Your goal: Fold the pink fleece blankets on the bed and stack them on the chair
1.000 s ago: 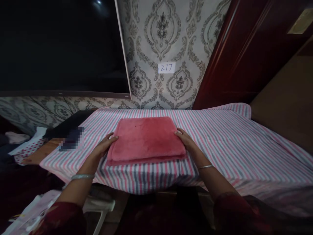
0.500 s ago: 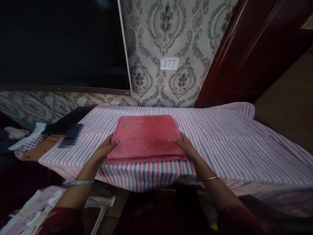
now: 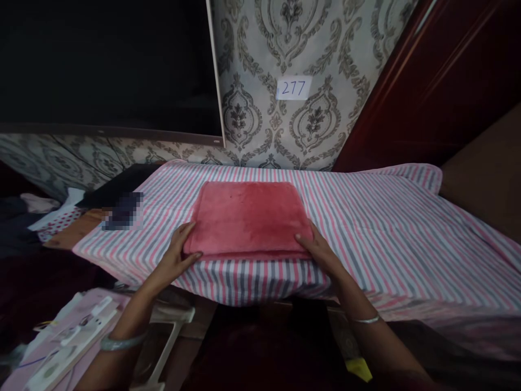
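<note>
A folded pink plush blanket (image 3: 252,217) lies flat on a striped cloth, its layered edge facing me. My left hand (image 3: 179,250) grips its left side, the thumb by the front corner and the fingers along the edge. At the opposite side, my right hand (image 3: 319,247) holds the right edge, with the thumb on top and the other fingers partly hidden beside it. The striped cloth (image 3: 378,228), in pink, grey and white, covers the table and hangs over the front.
A large dark screen (image 3: 106,65) stands behind on the left. A paper marked 277 (image 3: 293,87) is on the patterned wall. At lower left are a white power strip (image 3: 69,347) and a pale stool-like frame (image 3: 169,347). A dark blurred item (image 3: 124,210) lies at the table's left.
My left hand has slid toward the blanket's front left corner, its thumb now lower. The right hand remains at the right edge. The view has shifted slightly.
</note>
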`<state>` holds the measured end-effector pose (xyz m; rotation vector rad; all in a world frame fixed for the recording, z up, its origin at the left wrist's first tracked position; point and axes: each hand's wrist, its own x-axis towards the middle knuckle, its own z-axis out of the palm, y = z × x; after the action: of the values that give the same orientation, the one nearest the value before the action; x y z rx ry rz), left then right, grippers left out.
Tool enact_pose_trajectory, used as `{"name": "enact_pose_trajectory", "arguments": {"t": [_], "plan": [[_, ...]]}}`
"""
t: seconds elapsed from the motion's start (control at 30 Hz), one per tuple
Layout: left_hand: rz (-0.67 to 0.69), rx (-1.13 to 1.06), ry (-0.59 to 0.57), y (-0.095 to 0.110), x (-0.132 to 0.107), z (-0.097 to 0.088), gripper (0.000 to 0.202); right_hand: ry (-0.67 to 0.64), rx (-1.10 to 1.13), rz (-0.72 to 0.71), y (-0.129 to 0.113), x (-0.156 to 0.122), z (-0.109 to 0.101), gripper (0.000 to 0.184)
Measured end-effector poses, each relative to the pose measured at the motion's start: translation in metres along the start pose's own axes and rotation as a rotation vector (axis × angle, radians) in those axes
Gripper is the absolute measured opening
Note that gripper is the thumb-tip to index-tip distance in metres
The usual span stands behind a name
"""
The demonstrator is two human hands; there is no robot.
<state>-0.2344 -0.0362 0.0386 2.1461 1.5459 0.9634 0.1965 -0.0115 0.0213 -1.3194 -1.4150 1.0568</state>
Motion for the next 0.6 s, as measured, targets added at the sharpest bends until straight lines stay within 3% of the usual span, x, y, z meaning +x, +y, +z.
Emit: {"name": "enact_pose_trajectory", "arguments": {"t": [0.13, 0.47, 0.6], "plan": [[0.024, 0.060, -0.005, -0.004, -0.001, -0.004, 0.056, 0.035, 0.007, -0.017, 0.002, 0.000, 0.004, 0.085], [-0.035, -0.032, 0.347, -0.018, 0.003, 0.012, 0.031, 0.086, -0.028, -0.034, 0.007, 0.000, 0.006, 0.078], [-0.047, -0.124, 0.284, -0.025, 0.003, 0.006, 0.031, 0.116, -0.045, -0.034, 0.006, -0.001, 0.007, 0.076]]}}
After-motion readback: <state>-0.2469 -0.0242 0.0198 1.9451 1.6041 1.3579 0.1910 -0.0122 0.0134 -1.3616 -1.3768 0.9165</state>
